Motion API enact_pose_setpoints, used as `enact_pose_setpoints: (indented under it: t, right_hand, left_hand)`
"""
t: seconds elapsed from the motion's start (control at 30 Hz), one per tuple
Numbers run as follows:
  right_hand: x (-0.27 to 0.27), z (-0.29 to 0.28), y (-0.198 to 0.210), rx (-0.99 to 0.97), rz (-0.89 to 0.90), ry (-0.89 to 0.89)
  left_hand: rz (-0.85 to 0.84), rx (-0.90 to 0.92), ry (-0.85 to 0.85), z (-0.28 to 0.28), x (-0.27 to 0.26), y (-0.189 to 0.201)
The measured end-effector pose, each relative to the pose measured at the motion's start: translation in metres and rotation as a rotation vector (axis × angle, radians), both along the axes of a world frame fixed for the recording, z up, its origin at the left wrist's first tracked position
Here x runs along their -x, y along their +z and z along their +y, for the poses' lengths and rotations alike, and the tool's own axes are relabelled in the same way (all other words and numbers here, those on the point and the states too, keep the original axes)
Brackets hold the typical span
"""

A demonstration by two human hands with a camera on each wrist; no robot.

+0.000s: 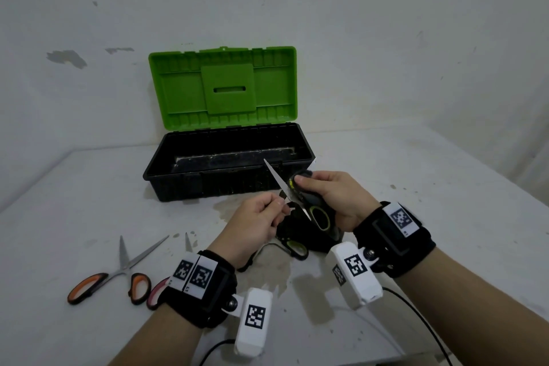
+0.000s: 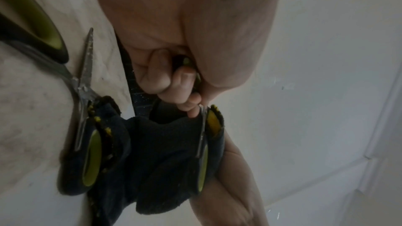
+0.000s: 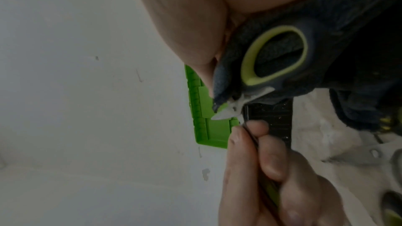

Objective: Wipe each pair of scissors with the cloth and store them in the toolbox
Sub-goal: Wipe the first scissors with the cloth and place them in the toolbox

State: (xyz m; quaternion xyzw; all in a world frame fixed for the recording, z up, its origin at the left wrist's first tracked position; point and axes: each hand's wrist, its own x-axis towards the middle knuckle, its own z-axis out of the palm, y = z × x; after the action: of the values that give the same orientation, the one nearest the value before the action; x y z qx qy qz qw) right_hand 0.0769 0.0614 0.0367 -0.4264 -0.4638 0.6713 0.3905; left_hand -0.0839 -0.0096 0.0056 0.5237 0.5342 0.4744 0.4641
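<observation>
mid-wipe: left hand (image 1: 255, 221) pinched green-handled steel scissors (image 1: 300, 202); right hand (image 1: 329, 192) gripped dark cloth (image 1: 303, 177) around them. best stroke away from edges.

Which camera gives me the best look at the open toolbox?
The head view. It shows the whole toolbox, green lid raised against the wall, black base open behind both hands. The right wrist view catches only an edge of the lid and some base wall; the left wrist view shows just a dark sliver behind the fingers.

Green-lidded black toolbox (image 1: 225, 163); orange-handled scissors (image 1: 113, 282).
</observation>
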Motion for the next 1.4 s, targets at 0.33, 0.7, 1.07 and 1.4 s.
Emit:
enact_pose_setpoints:
  t: [0.33,0.7,1.07,1.4]
  right_hand:
    - [-0.031,0.018,0.009,-0.023,0.261,-0.217]
    - [-0.007,-0.004,-0.004,-0.058,-0.037,0.072]
    - [-0.004,-0.002,0.0,-0.028,-0.041,0.07]
    - [-0.009,0.01,0.014,-0.03,0.09,-0.045]
  left_hand:
    - [-0.03,0.008,0.009,-0.005,0.002,-0.004]
    - [0.023,-0.015,0.017,0.001,-0.001,0.005]
    - [0.019,0.001,-0.016,-0.002,-0.002,0.008]
    - [0.082,-0.022,-0.007,-0.001,-0.004,0.013]
